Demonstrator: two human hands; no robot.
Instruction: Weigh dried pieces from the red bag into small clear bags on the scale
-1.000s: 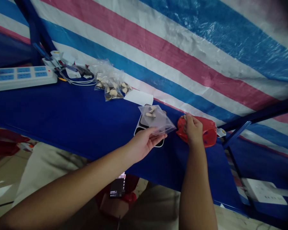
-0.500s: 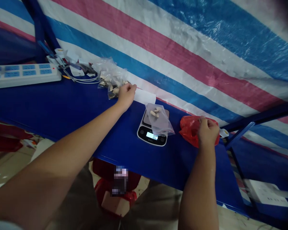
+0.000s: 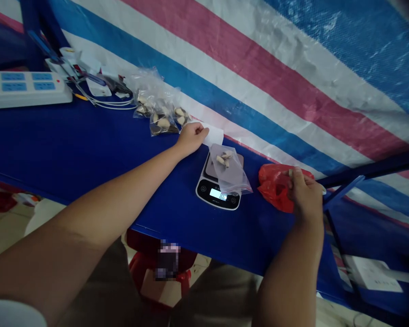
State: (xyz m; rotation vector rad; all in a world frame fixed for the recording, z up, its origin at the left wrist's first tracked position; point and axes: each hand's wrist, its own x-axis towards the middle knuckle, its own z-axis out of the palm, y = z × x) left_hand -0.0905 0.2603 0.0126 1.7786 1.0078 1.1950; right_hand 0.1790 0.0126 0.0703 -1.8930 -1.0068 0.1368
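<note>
A kitchen scale [image 3: 218, 198] with a lit display stands on the blue table. Across its plate lies a clear zip bag [image 3: 236, 179] with several pale, mushroom-like pieces [image 3: 224, 159] on or in it. My left hand [image 3: 192, 137] rests by the white paper [image 3: 214, 134], left of the scale, with fingers curled; whatever they may hold is hidden. To the right, my right hand [image 3: 304, 188] is at the opening of a red plastic bag [image 3: 276, 186]. Its thumb and fingers are pinched together, and I cannot make out what is between them.
Clear bags of mushroom-like pieces [image 3: 162, 123] sit left of the paper. Farther left are cables [image 3: 112, 103] and a white power strip [image 3: 27, 91]. A striped plastic sheet [image 3: 225, 59] hangs behind the table; a blue frame bar [image 3: 344, 190] stands at the right.
My left hand has moved right, from the clear bags toward the paper. The right hand has shifted slightly right at the red bag. The scale's display digits have changed from 0.0.
</note>
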